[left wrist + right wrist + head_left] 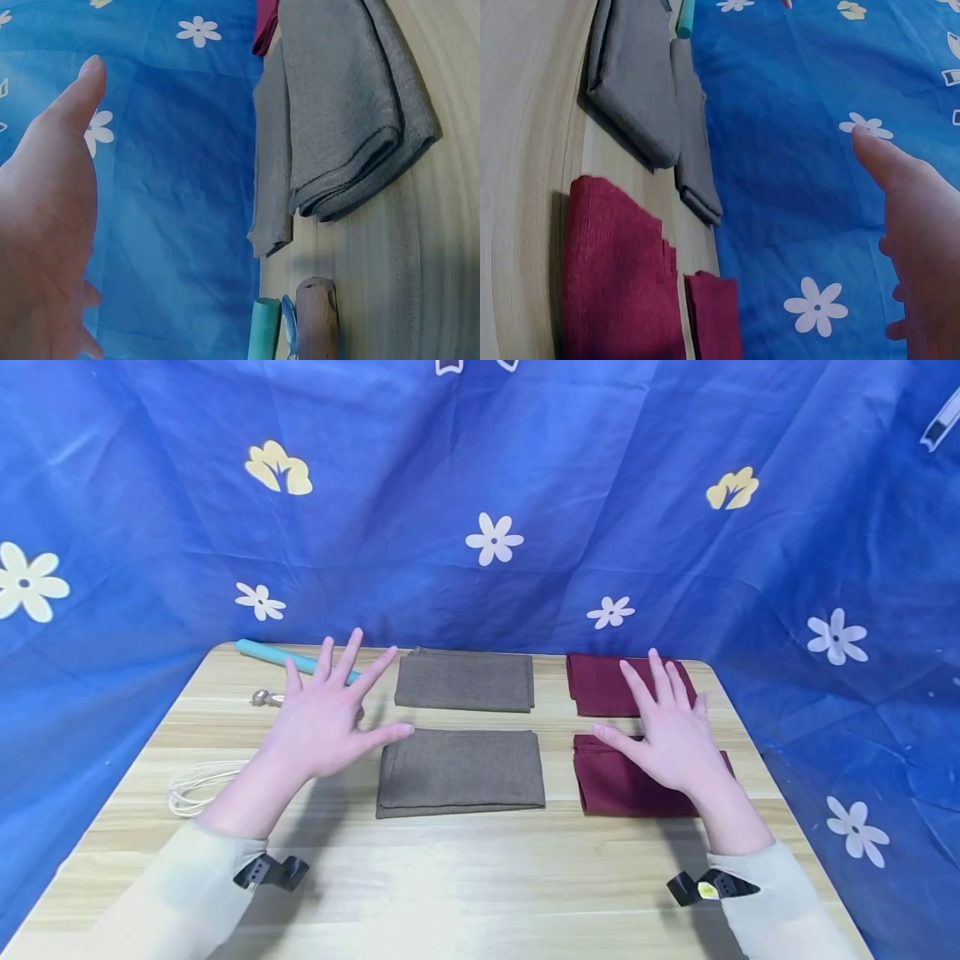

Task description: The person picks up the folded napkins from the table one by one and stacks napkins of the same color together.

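Note:
My left hand (321, 720) is held above the left part of the table, fingers spread and nothing in its grasp. Its thumb overlaps the corner of the near grey folded cloth (461, 772) in the head view. Behind that lies a second grey folded cloth (467, 681). With fingers likewise spread, my right hand (671, 731) hovers over two dark red folded cloths, the far one (600, 681) and the near one (630, 785), hiding part of both. In the left wrist view a brown wooden cylinder (316, 319) shows beside a teal rod (264, 330).
The teal rod (273, 653) lies along the table's back left. A metal-tipped object (264, 697) is partly covered by the left hand. Coiled cream cord (197, 785) rests by the left forearm. A blue flowered curtain (420, 543) hangs behind the wooden table (480, 877).

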Demonstrator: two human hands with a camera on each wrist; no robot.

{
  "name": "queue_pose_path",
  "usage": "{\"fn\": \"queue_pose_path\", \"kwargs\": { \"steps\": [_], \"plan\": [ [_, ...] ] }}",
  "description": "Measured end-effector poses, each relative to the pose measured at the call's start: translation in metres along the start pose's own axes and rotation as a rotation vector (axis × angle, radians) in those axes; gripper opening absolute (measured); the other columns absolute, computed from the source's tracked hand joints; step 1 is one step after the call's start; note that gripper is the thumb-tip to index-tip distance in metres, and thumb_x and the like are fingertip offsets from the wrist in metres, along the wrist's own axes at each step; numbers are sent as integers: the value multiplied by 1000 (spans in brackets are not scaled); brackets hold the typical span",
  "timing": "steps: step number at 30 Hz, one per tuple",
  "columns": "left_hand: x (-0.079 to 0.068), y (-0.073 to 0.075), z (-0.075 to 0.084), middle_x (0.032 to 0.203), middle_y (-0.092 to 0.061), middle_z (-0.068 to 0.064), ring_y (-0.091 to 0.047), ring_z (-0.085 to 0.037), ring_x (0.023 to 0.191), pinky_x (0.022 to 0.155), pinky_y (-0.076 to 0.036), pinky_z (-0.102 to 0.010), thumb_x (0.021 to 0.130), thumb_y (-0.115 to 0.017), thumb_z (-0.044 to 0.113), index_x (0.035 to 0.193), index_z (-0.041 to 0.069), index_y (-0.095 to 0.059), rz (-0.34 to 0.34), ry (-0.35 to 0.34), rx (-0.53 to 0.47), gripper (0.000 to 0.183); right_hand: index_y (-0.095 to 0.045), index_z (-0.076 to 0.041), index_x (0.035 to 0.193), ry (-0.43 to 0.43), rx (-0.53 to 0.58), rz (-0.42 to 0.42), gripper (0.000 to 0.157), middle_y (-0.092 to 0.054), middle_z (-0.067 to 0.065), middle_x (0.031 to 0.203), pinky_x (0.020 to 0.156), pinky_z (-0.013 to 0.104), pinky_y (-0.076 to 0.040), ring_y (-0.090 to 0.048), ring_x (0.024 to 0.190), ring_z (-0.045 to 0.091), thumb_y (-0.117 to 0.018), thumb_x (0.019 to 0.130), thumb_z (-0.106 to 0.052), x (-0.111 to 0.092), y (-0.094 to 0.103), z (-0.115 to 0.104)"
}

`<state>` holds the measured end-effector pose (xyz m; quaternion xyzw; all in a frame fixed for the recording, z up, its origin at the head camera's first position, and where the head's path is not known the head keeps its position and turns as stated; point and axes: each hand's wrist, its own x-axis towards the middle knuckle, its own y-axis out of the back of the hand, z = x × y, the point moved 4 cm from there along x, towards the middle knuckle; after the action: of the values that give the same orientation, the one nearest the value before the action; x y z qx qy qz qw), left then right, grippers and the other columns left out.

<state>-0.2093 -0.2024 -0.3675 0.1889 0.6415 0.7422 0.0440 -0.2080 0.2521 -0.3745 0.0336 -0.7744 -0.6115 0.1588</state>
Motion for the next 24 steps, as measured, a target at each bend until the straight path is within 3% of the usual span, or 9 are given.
{"fn": "queue_pose_path", "kwargs": {
  "steps": [10,15,20,21,24],
  "plan": [
    [-9,13,4,177,-2,-3,-6,-44,160,113,-7,-85,86,-62,84,169,44,-13,23,18,-150,104,-19,-29,171,22,184,6,97,-4,7,177,111,83,-23,-22,153,55,-66,96,-67,-3,4,-10],
    [-12,15,2,177,-7,-4,-13,-41,159,115,-16,-81,86,-68,79,169,42,-15,41,18,-224,105,-23,-27,170,30,284,22,95,-9,6,177,113,77,-30,-23,156,45,-72,96,-59,-4,6,-14],
    [-17,17,1,177,-11,-1,-26,-46,154,110,-27,-81,87,-73,73,168,45,-17,42,29,-314,102,-28,-22,169,44,364,44,92,-16,6,175,116,70,-33,-27,156,38,-77,96,-49,-3,5,-15],
    [-18,18,0,176,-11,0,-37,-47,149,108,-30,-81,88,-74,72,168,46,-18,40,35,-336,101,-29,-21,169,50,380,49,91,-18,6,175,116,69,-33,-28,155,38,-78,96,-47,-3,5,-15],
    [-21,20,0,176,-14,-1,-41,-49,145,105,-33,-82,89,-76,67,168,46,-19,27,48,-401,100,-31,-19,168,63,433,49,90,-23,7,173,118,66,-33,-31,154,35,-80,96,-40,-3,4,-16]
  ]
}}
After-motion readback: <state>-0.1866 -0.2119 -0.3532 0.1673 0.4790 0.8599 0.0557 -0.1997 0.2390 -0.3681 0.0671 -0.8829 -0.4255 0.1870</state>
